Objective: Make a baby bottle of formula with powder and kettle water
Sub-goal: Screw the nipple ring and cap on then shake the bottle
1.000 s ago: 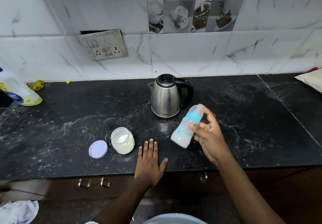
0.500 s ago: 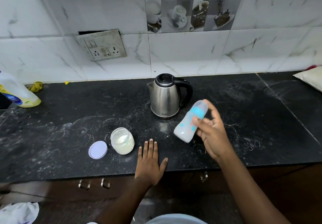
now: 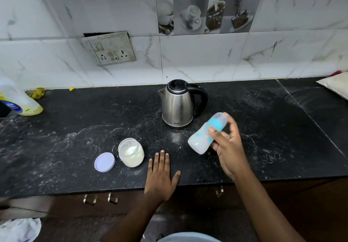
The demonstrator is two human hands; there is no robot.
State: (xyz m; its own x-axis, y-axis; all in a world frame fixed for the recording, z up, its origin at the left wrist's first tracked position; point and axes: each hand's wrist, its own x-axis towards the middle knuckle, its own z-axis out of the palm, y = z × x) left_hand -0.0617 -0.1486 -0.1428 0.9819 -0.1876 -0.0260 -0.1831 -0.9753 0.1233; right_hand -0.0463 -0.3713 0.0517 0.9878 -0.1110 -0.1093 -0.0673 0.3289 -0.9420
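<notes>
1. Head view: the right grip (image 3: 229,151) is curled round the baby bottle (image 3: 201,139), right of the middle, just below the kettle (image 3: 178,104).
2. It tilts: bottom at lower left, cap at upper right.
3. The left grip (image 3: 160,175) lies spread flat on the table (image 3: 75,121), near the powder jar (image 3: 131,153).

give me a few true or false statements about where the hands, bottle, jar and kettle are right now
1. The right hand holds the baby bottle tilted. True.
2. The left hand grips the powder jar. False: it lies flat on the counter, apart from the jar.
3. The purple lid is on the jar. False: it lies on the counter, left of the open jar.
4. The kettle stands upright on the counter. True.
</notes>
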